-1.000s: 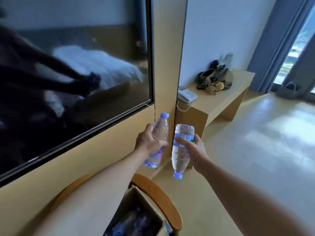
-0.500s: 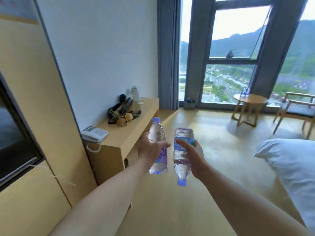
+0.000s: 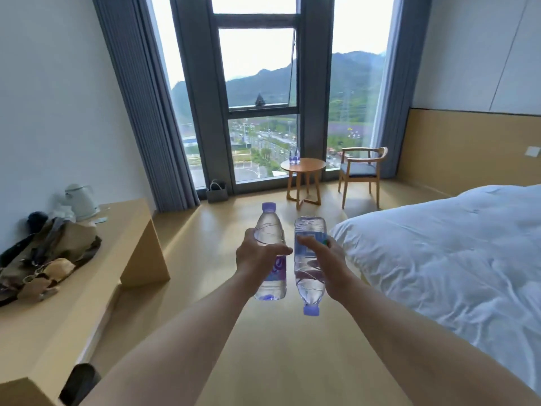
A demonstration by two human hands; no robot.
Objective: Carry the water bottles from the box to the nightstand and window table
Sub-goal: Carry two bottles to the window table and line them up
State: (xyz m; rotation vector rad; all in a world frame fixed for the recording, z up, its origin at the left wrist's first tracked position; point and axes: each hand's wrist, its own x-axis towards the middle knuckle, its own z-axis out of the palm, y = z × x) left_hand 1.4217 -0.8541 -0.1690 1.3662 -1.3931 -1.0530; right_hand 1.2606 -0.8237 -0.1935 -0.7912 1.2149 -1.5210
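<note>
Evidently, we risk a slip: our right hand (image 3: 320, 260) clasps its water bottle (image 3: 309, 259) upside down, cap low, so a loosened hold would probably drop it to the floor (image 3: 263, 347). Our left hand (image 3: 257, 259) wraps the upright bottle (image 3: 270, 230) at mid-body. Both bottles ride side by side, nearly touching, out ahead of us. Two more bottles (image 3: 294, 156) already stand on the far round counter (image 3: 303, 165) by the window; the bed (image 3: 453, 253) lies right.
</note>
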